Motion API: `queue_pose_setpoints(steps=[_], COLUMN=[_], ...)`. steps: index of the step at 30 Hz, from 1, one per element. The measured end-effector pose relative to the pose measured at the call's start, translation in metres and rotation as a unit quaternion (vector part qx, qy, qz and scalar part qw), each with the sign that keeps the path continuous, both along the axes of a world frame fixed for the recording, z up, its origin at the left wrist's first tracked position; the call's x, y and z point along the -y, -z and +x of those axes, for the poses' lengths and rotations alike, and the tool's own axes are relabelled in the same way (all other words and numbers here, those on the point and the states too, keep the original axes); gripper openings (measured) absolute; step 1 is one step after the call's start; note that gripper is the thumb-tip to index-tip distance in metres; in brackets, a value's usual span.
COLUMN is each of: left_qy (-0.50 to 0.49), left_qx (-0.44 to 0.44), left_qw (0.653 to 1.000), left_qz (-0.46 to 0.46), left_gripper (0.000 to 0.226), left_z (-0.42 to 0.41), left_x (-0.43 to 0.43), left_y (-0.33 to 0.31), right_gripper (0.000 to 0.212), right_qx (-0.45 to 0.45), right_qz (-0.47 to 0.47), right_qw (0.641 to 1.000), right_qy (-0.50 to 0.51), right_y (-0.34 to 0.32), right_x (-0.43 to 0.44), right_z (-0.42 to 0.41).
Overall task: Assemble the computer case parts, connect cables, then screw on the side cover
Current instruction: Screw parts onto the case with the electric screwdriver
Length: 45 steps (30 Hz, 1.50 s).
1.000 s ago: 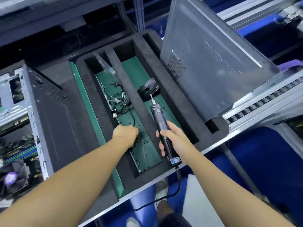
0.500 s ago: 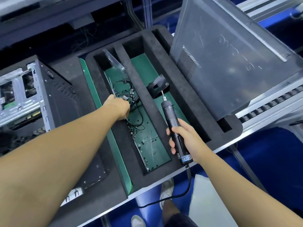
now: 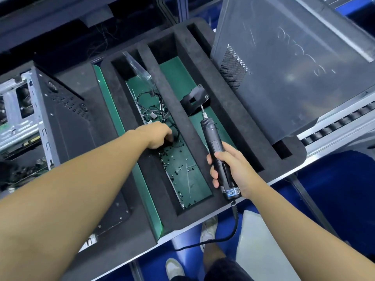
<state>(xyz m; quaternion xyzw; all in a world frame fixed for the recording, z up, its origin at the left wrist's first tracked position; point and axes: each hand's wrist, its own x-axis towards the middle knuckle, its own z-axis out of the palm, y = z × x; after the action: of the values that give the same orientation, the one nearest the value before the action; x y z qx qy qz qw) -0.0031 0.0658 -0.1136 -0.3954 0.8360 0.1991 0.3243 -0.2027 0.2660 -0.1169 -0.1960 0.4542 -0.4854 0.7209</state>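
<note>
My left hand (image 3: 159,134) reaches down into the middle compartment of the black foam tray (image 3: 183,126). Its fingertips are curled among black cables (image 3: 154,106) and loose screws (image 3: 178,169); what they touch is hidden. My right hand (image 3: 229,169) grips a black electric screwdriver (image 3: 213,138) whose bit points at a black bracket (image 3: 194,100) in the right compartment. The grey side cover (image 3: 294,67) leans upright in the tray's right slot. The open computer case (image 3: 60,112) lies at the left.
A clear plastic piece (image 3: 140,69) stands at the far end of the middle compartment. A green mat edge (image 3: 140,179) lines the tray's left side. A conveyor rail (image 3: 334,126) runs at the right. The screwdriver cord (image 3: 229,230) hangs below the table edge.
My left hand moved from the near part of the screw compartment farther in, toward the cables. My right hand kept hold of the screwdriver in about the same place.
</note>
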Motion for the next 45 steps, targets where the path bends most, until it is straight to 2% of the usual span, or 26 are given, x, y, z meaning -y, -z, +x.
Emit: queue_pose_setpoints(steps=[4,8,11,16,21,26,30,33,37,40,42,43,44,45], left_qy=[-0.026,0.006,0.051,0.088,0.047,0.008,0.037,0.079,0.092,0.114,0.084,0.037,-0.037,-0.140], left_qx=[-0.014,0.042,0.085,0.109,0.094,0.098,0.099,0.122,0.130,0.134,0.102,0.053,-0.019,-0.109], left_qw=[0.999,0.996,0.994,0.988,0.991,0.992,0.991,0.982,0.977,0.977,0.987,0.995,0.997,0.983], left_qz=[-0.043,-0.082,-0.056,0.059,-0.078,-0.080,-0.087,-0.120,-0.138,-0.118,-0.088,-0.075,-0.060,-0.035], left_gripper=[0.051,0.045,0.043,0.048,0.024,0.011,0.023,0.040,0.036,0.037,0.028,0.017,0.009,0.010], left_z=[0.006,0.012,0.011,-0.003,-0.001,-0.002,-0.008,-0.010,-0.011,-0.011,-0.013,-0.013,-0.014,-0.015], left_x=[0.015,0.018,0.013,-0.011,-0.007,-0.002,-0.017,-0.024,-0.025,-0.026,-0.025,-0.024,-0.022,-0.020], left_y=[-0.007,-0.014,-0.015,-0.005,0.004,0.007,0.018,0.027,0.029,0.026,0.021,0.017,0.012,0.006], right_gripper=[0.024,0.028,0.029,0.028,0.027,0.025,0.025,0.025,0.026,0.025,0.025,0.025,0.024,0.023], right_qx=[0.003,0.008,0.011,0.008,0.007,0.001,-0.001,0.003,0.006,0.009,0.009,0.005,-0.003,-0.016], right_qz=[0.000,0.005,0.008,0.006,0.003,0.003,0.006,0.010,0.011,0.009,0.006,0.004,0.001,-0.002], right_qw=[1.000,1.000,1.000,1.000,1.000,1.000,1.000,1.000,1.000,1.000,1.000,1.000,1.000,1.000], right_qy=[-0.003,0.002,0.000,-0.009,-0.012,-0.012,-0.009,-0.006,-0.007,-0.006,-0.006,-0.007,-0.009,-0.013], right_y=[0.000,-0.001,-0.001,-0.002,-0.002,-0.001,-0.001,-0.002,0.000,0.001,0.001,0.001,0.000,-0.002], right_x=[0.000,0.001,0.001,0.002,0.002,0.002,0.002,0.002,0.002,0.003,0.002,0.002,0.002,0.001], right_z=[-0.001,-0.001,-0.001,-0.002,-0.003,-0.002,-0.002,-0.002,-0.003,-0.002,-0.002,-0.002,-0.002,-0.001])
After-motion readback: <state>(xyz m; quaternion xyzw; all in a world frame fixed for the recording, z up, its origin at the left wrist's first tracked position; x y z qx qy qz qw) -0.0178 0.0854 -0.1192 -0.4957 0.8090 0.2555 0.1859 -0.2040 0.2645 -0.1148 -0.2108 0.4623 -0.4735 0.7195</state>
